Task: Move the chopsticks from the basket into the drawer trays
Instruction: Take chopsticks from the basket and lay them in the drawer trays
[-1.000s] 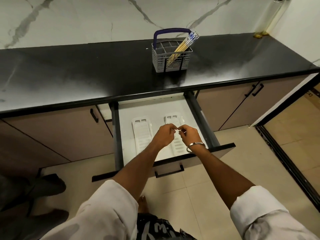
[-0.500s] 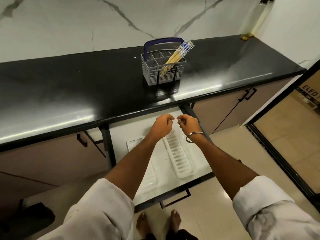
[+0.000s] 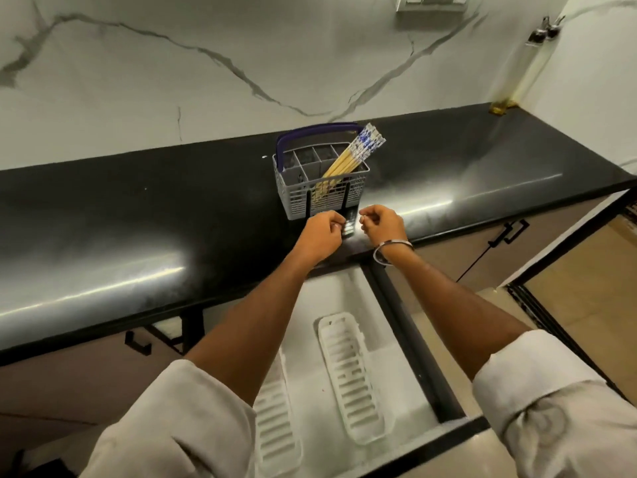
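Reaching toward the basket (image 3: 322,188), the left hand (image 3: 320,234) and right hand (image 3: 382,225) hover side by side over the tabletop (image 3: 138,215), fingers loosely curled and holding nothing that I can make out. The chopsticks (image 3: 351,155) stand just beyond the hands, bunched in the basket's right compartment and leaning up and to the right past the rim. Both trays (image 3: 351,377) lie in the open drawer (image 3: 396,367) below and behind the wrists, nothing in them. To do this step well, I would pinch the bundle near its patterned tops, lift along the lean so the tips clear the grid, and steady the basket with the other hand. No brand, label or readable writing shows anywhere.
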